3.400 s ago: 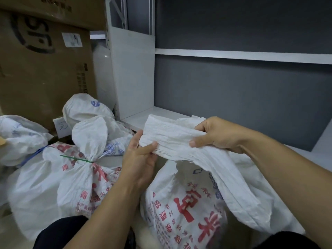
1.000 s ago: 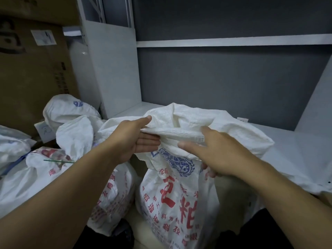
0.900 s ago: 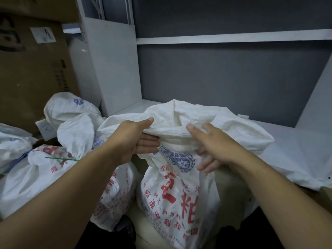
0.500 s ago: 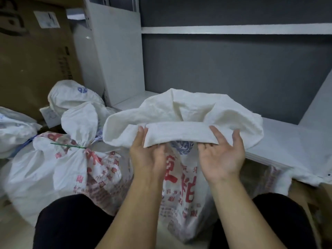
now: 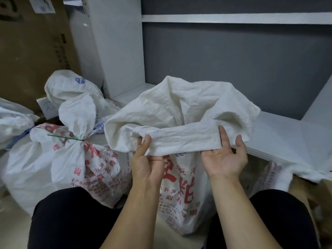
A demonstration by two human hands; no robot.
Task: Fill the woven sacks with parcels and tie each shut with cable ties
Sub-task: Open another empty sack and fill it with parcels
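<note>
A white woven sack [image 5: 181, 191] with red print stands between my knees. Its mouth is turned outward into a wide rolled cuff [image 5: 179, 139]. My left hand [image 5: 146, 164] grips the cuff's lower edge near its left end, one digit on top and the others curled beneath. My right hand [image 5: 224, 159] is palm-up at the cuff's right end, with straight fingers against the fold and the thumb apart. What is inside the sack is hidden. To the left lies a filled sack [image 5: 53, 168] with its neck tied by a green cable tie [image 5: 66, 137].
More filled white sacks lie behind [image 5: 70, 85] and at far left [image 5: 10, 123]. A large cardboard box [image 5: 32, 51] stands back left. A white shelf board [image 5: 287, 135] runs right behind the sack, against a grey back panel. My black-trousered knees flank the sack.
Both hands came down from the top of the sack's mouth to the underside of the rolled cuff, now wider and flatter. Over the last half second they have barely shifted.
</note>
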